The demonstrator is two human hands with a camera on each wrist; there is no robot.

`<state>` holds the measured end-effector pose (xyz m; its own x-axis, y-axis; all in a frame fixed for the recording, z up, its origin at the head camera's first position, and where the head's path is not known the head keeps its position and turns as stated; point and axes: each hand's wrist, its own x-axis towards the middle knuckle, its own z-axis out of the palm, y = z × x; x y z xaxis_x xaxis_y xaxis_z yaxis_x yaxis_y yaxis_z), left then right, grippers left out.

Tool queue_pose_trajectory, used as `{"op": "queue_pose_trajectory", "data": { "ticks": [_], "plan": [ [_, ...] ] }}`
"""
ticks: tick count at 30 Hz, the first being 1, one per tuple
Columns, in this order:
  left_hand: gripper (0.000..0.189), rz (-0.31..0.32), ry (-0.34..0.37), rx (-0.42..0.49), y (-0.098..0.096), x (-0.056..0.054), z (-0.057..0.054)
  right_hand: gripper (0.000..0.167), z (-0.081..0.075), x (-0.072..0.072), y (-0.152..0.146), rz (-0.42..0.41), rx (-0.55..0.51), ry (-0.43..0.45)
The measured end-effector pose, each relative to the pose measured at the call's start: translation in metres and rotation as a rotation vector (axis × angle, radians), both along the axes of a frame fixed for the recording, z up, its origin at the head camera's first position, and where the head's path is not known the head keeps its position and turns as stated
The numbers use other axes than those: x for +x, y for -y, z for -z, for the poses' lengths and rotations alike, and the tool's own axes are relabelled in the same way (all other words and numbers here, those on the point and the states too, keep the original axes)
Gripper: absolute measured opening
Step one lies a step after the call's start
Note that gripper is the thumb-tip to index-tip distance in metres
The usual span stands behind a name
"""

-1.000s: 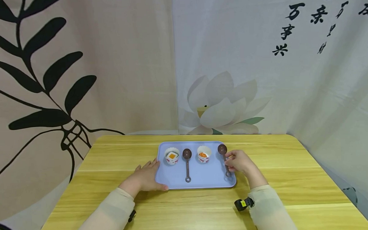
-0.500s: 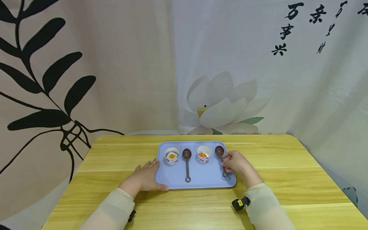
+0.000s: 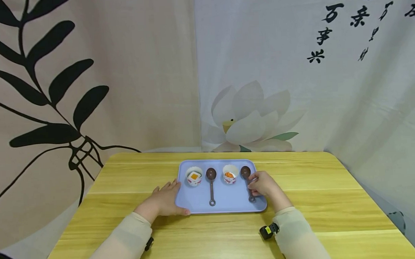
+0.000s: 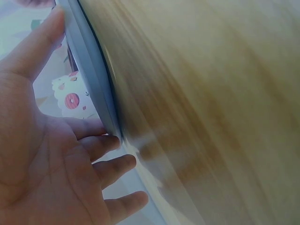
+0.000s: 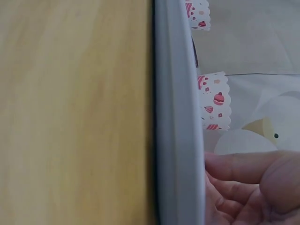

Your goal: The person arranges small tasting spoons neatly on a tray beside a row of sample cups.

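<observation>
A lavender-blue tray [image 3: 230, 206] bears two paper cups and two brown spoons. My left hand [image 3: 161, 201] lies along its left edge, thumb near the front rim; in the left wrist view, the fingers [image 4: 115, 171] look mostly straight against the tray's side. With my right hand [image 3: 265, 186] I pinch the handle of the right spoon [image 3: 245, 172], whose bowl points to the back. Fingers hide part of that handle. The right cup [image 3: 230, 174] has orange pieces inside, and the left cup [image 3: 194, 176] holds something white and yellow. Between them lies the other spoon [image 3: 211, 175].
The tray sits on a wooden table [image 3: 211, 240], near its back edge. Behind it hangs a pale curtain [image 3: 150, 70] printed with leaves, a lotus and writing. In the right wrist view, the tray's rim [image 5: 180, 117] hides the spoons.
My right hand has shifted slightly left with the spoon, bringing it from over the tray's right edge to inside it, closer to the right cup. The left hand has stayed put.
</observation>
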<state>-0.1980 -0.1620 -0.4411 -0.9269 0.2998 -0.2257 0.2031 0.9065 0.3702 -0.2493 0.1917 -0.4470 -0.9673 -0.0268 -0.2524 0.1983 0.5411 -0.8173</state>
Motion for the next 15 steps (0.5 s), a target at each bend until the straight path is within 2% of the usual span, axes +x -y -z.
{"op": "queue_pose_trajectory", "data": {
  "ticks": [15],
  "plan": [
    [0.121, -0.005, 0.001, 0.006, -0.0003, 0.0003, 0.0005, 0.027, -0.0009, -0.0005, 0.0029, 0.028, 0.051, 0.021]
  ]
}}
